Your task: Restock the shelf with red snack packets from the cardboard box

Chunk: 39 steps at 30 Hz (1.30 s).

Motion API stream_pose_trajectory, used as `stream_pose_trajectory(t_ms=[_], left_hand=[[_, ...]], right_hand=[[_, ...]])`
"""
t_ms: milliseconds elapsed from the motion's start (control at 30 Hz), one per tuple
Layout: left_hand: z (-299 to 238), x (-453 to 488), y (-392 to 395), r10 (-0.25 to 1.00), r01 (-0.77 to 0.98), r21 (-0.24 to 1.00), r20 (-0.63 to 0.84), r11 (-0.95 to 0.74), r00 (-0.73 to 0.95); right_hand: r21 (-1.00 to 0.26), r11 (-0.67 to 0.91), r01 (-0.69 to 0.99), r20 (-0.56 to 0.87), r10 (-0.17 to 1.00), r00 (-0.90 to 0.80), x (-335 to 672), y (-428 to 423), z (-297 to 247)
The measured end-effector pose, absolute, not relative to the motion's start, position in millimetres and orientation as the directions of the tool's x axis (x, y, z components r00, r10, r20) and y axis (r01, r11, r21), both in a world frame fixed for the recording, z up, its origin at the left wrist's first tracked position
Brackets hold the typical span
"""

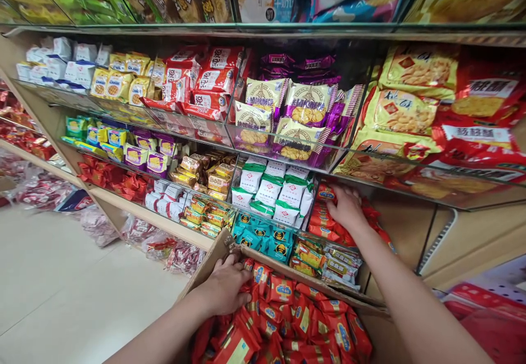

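A cardboard box point(222, 246) full of small red wrapped snack packets point(283, 290) stands tilted against the shelf front. My left hand point(226, 287) is closed over the box's near-left corner, its thumb lying against the packets inside. Further up and right, my right hand point(347, 209) reaches into a shelf compartment of matching red packets point(322, 219). Its fingers and thumb close around a red packet point(326, 192) at the left of that compartment; the far fingertips are partly hidden.
White-and-green packets point(267, 186) and teal packets point(263, 238) fill the compartments to the left. A glass shelf edge point(287, 164) with biscuit packs point(304, 103) runs above my right hand. Bagged goods point(184, 254) lie under the shelf by the tiled floor point(82, 282).
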<state>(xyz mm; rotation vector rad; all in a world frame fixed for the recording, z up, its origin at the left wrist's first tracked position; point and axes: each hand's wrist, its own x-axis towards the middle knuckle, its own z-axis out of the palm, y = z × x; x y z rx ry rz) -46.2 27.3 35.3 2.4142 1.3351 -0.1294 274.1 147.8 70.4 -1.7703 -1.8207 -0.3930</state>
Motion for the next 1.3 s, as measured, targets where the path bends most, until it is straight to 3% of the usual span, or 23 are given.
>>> stream_pose_trajectory(t_ms=[367,667,800,900,967,1033,1100,1167,1200,1233,1300], left_hand=[[33,-46,28,0.813,0.841,0.27,-0.241,-0.468,0.53],[26,-45,33,0.869,0.884,0.188,-0.183,-0.427,0.459],[29,-54,32,0.826,0.826,0.285,-0.159,-0.487,0.541],[35,-59,30,0.767,0.714,0.445,-0.09,-0.54,0.636],[45,-54,26,0.742,0.584,0.594,0.032,-0.553,0.67],[58,-38,18,0.763,0.41,0.757,0.176,-0.509,0.622],[72,-15,7,0.816,0.217,0.875,0.277,-0.433,0.508],[82,11,-6,0.835,0.076,0.917,0.319,-0.391,0.449],[84,22,-12,0.835,0.009,0.934,0.315,-0.357,0.45],[84,32,-17,0.85,-0.062,0.95,0.303,-0.307,0.43],[78,45,-24,0.895,-0.192,0.968,0.227,-0.164,0.384]], right_hand=[[-0.217,0.091,0.972,0.586,0.808,0.055,277,150,68],[-0.326,0.194,0.925,0.814,0.556,0.17,278,144,86],[-0.321,0.293,0.9,0.858,0.492,0.146,250,94,104],[-0.393,0.555,0.733,0.846,0.53,0.053,213,25,95],[-0.59,0.595,0.546,0.702,0.712,-0.019,187,-20,76],[-0.853,0.382,0.357,0.409,0.912,0.001,166,-53,56],[-0.996,0.081,0.033,0.082,0.995,0.054,150,-71,43],[-0.941,-0.095,-0.325,-0.123,0.99,0.066,141,-77,41],[-0.886,-0.106,-0.452,-0.167,0.981,0.097,140,-76,42],[-0.848,-0.078,-0.525,-0.191,0.967,0.166,139,-75,43],[-0.854,0.039,-0.519,-0.197,0.899,0.391,142,-73,42]])
